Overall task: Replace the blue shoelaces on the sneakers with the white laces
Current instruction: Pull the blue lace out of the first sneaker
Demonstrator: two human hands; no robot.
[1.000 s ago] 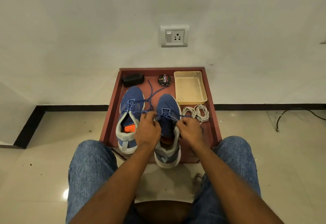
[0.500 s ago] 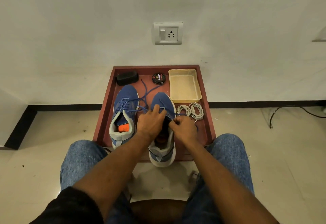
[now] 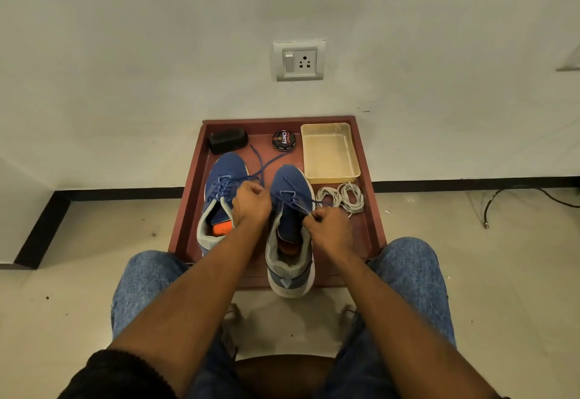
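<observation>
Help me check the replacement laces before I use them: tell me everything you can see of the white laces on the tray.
The white laces lie as two loose coils side by side, touching, thin cord that looks like woven fabric. They rest flat on the red tray, just in front of the beige plastic bin and right of the right sneaker. Neither hand touches them; the right hand pinches a blue lace close by.
</observation>
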